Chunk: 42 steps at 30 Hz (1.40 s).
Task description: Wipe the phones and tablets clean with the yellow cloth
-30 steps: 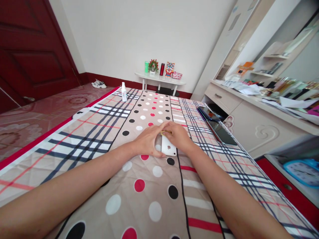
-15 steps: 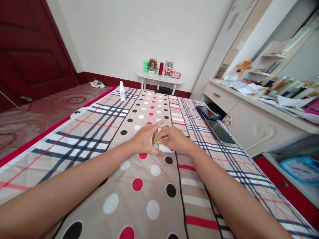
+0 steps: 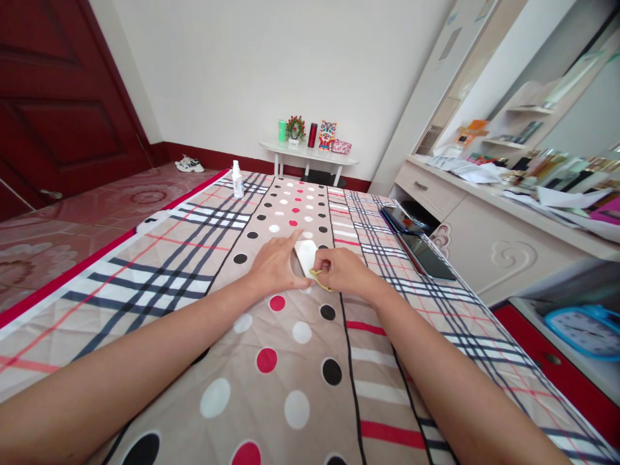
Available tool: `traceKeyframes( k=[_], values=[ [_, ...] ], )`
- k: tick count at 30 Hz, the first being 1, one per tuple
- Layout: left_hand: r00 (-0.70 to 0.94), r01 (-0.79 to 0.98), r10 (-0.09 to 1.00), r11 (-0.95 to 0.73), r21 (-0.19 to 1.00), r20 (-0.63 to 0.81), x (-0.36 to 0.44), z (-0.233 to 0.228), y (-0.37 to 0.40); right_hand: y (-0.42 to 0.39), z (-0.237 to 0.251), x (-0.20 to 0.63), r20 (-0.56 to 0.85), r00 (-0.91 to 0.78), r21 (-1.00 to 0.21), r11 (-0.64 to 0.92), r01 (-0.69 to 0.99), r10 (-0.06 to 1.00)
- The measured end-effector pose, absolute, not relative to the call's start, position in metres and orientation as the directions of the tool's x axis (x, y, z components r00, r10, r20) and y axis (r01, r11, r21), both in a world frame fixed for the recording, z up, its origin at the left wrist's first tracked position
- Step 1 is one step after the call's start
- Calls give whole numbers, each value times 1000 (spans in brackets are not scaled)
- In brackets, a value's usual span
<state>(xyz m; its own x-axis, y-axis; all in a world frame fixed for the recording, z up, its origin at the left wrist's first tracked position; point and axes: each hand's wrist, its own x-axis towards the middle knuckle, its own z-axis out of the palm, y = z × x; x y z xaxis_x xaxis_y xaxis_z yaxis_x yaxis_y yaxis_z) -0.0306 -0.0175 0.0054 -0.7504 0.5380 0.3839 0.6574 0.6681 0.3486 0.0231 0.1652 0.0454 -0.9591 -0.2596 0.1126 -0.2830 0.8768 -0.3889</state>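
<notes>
Right hand (image 3: pixel 341 271) pinches a small yellow cloth (image 3: pixel 320 279) at the near edge of the white phone (image 3: pixel 307 253) lying on the bed quilt (image 3: pixel 290 361), while left hand (image 3: pixel 276 265) lies flat with fingers together beside the phone.

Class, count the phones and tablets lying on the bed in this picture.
3: a white phone between the left hand and right hand, and two dark devices at the bed's right edge.

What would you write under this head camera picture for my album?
Left hand steadies a white phone on a patterned bedspread while right hand pinches a yellow cloth.
</notes>
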Motion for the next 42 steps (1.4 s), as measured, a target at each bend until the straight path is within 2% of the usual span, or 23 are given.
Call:
traceKeyframes(
  k=[3,6,9,11,14,16,20,22,25,27,30,31,36,42],
  values=[
    [-756,648,533,692,319,380,-34,3,-19,151,42,26,190,-924,-438,813,-382,-332],
    [-755,649,544,699,301,366,-34,3,-19,153,42,23,207,-865,-500,711,-495,-457],
    [-761,641,542,712,287,357,-31,6,-19,167,47,14,101,-829,-568,652,-503,-551],
    [-763,639,543,717,280,351,-28,8,-18,179,51,10,2,-831,-579,677,-455,-557],
    [-761,642,546,713,282,351,-25,11,-17,190,58,9,-82,-876,-505,777,-375,-476],
    [-764,639,543,711,292,349,-25,11,-16,192,61,11,-76,-922,-402,858,-320,-379],
    [-756,649,548,695,308,357,-25,10,-16,188,59,14,37,-991,-155,979,-131,-127],
    [-753,654,549,689,312,364,-26,9,-17,186,58,14,96,-994,-107,992,-63,-53],
    [-757,649,546,692,316,359,-27,8,-17,182,61,16,145,-989,-165,985,-54,-30],
    [-756,651,549,686,325,357,-29,7,-17,178,65,20,105,-989,-254,958,-132,-108],
    [-738,674,571,648,356,359,-31,6,-18,170,68,24,-26,-960,-357,899,-253,-280],
    [-727,687,581,626,370,367,-31,6,-19,169,66,24,-37,-955,-365,894,-260,-293],
    [-632,775,625,494,395,458,-29,9,-19,176,48,12,178,-973,-390,897,-206,-146],
    [-511,859,667,410,306,542,-25,17,-18,185,39,4,507,-862,-443,852,-278,-17]
  ],
)
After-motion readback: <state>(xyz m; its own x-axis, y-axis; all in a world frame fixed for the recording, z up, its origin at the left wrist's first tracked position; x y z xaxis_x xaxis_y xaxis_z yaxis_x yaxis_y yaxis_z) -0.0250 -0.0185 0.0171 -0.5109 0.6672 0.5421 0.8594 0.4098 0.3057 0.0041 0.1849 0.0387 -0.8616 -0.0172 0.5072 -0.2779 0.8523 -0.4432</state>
